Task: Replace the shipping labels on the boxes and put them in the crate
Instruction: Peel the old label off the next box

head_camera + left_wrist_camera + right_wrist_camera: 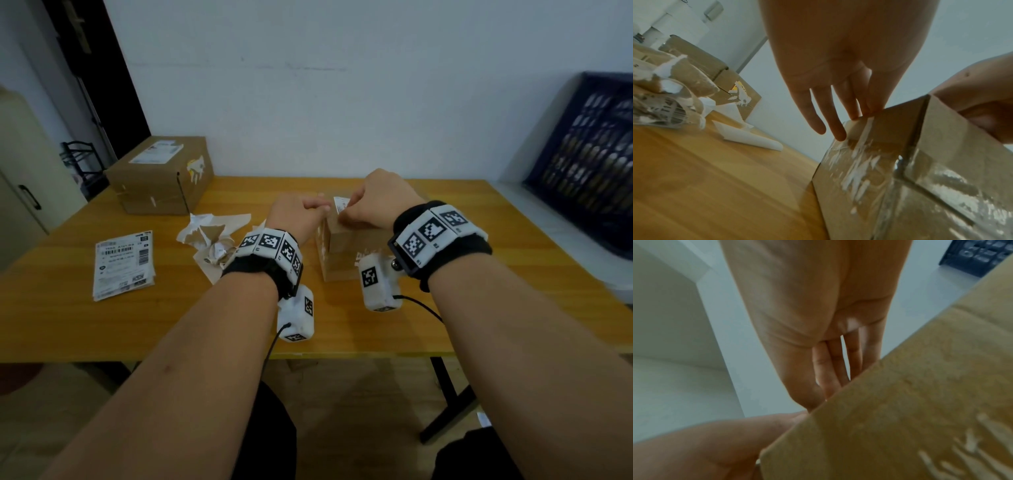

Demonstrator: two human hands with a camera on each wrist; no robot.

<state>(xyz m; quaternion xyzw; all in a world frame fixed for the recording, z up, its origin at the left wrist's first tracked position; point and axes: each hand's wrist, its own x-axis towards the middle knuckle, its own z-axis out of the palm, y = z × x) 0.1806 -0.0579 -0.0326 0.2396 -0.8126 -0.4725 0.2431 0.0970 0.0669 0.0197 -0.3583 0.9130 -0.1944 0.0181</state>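
The wooden table point(342, 325) carries everything, and the dark crate point(589, 161) stands off it, well out past the right hand point(383, 202). Far beyond the left hand point(294, 216) sits the large box point(161, 174) with a label on its lid. Nearer, to the outer side of that hand, lie the stack of labels point(123, 263) and the heap of torn paper point(215, 240).

The small box point(342, 253) stands between and under both hands. The left hand lies on its top edge with straight fingers point(838, 129), holding nothing and seemingly pressing to steady it. The right hand is bent over the top, and its thumb and fingers appear to pinch the white label point(340, 205) at the near edge; the right wrist view shows only fingers vanishing behind cardboard, so the pinch is a reading from the head view.

Whether this label is coming off or going on cannot be told. If peeling, the pull wants to run low and slow along the top, with the left hand pressing close to the peel line, since the box sides already show white scraps and glossy tape. If applying, smooth outward from the pinned edge.
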